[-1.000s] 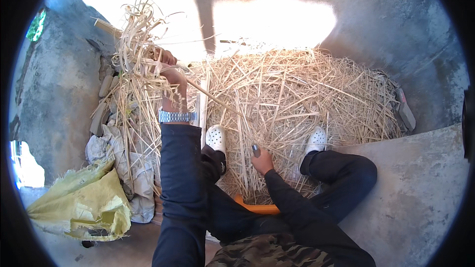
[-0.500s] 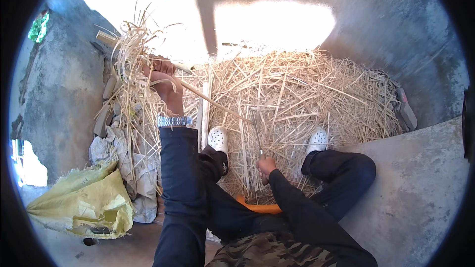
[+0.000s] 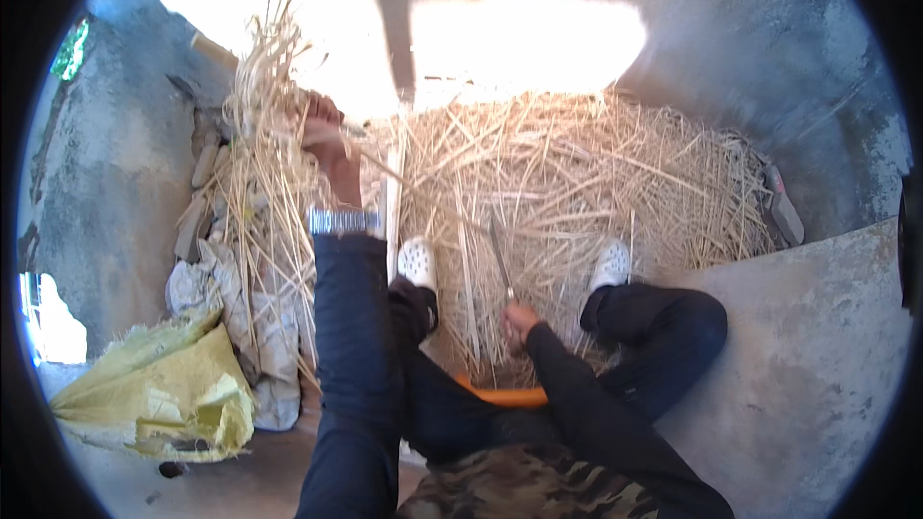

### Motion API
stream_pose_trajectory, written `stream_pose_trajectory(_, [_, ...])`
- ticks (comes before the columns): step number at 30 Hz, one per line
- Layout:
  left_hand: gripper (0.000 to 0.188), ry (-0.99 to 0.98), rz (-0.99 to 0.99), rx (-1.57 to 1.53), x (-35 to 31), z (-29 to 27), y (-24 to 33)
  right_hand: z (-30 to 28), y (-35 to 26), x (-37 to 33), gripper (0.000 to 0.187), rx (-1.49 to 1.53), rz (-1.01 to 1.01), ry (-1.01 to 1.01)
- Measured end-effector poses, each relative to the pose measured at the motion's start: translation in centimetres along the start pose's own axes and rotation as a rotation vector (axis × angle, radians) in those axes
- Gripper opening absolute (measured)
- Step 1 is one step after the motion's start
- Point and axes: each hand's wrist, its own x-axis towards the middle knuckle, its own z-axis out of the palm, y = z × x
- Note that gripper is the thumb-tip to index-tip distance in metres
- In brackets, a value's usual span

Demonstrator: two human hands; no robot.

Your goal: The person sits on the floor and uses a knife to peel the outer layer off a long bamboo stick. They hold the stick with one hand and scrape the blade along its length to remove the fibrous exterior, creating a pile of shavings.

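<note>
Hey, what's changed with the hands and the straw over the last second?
The left hand lifted its straw bundle up and away, grip unchanged. The right hand slid down toward the body, its knife now pointing up. The straw pile, shoes and yellow sack stayed put.

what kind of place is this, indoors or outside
Probably an outdoor yard or open work corner, with strong sunlight falling on it. A bare concrete floor and rough grey wall enclose a big straw pile. The left hand lifts a straw bundle; the right hand holds a knife.
</note>
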Motion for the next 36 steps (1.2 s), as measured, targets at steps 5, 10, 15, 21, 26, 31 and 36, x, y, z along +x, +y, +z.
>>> stream_pose_trajectory(5, [0.037,-0.059,0.612,1.596,2.5,0.8,-3.3,2.2,-7.5,-8.3,0.012,-0.039,-0.382,0.194])
stream_pose_trajectory(10, [0.048,-0.189,0.048,1.404,2.0,2.7,-0.8,3.2,-6.7,-7.4,0.008,-0.066,-0.778,0.271])
stream_pose_trajectory(15, [0.052,-0.131,0.233,1.457,2.0,2.9,0.4,4.8,-10.2,-12.6,0.007,0.26,-0.386,0.002])
stream_pose_trajectory(21, [0.051,0.028,0.431,1.559,1.8,1.7,-2.8,9.8,-12.5,-14.7,0.017,-0.197,-0.99,0.089])
stream_pose_trajectory(26, [0.048,-0.001,0.424,1.547,1.1,1.4,-4.3,9.1,-11.8,-9.8,0.022,-0.266,-0.763,0.123])
stream_pose_trajectory(31, [0.046,0.043,0.543,1.564,1.8,2.0,-3.2,9.9,-13.5,-12.6,0.024,-0.041,-0.393,-0.068])
stream_pose_trajectory(36, [0.044,-0.007,0.55,1.526,1.3,0.9,-3.2,10.2,-11.8,-10.3,0.023,-0.224,-0.857,0.155])
